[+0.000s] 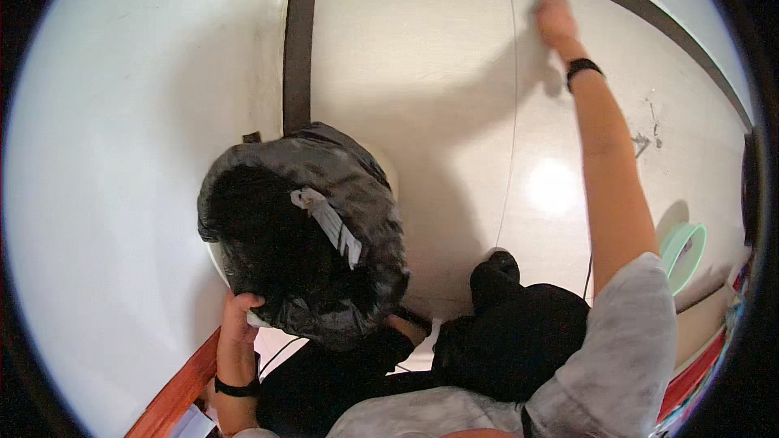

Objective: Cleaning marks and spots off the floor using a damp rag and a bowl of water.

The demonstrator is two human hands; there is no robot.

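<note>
A bin lined with a black plastic bag (365,213) stands on the pale floor, left of the middle. A crumpled white strip, perhaps paper or tissue (335,225), lies inside against the bag. My left hand (243,313) grips the bin's near left rim, with the thumb over the edge. Far off at the upper right, my right hand (555,15) reaches out over the floor close to the dark baseboard (645,3). It is blurred, and whether its fingers hold something cannot be told.
A white wall rises at the left. A light green basin or bucket (683,255) is on the floor at the right, beside a cardboard-coloured box (703,322). Dark debris (645,140) lies beyond my right forearm. A reddish wooden edge (176,386) runs at the lower left.
</note>
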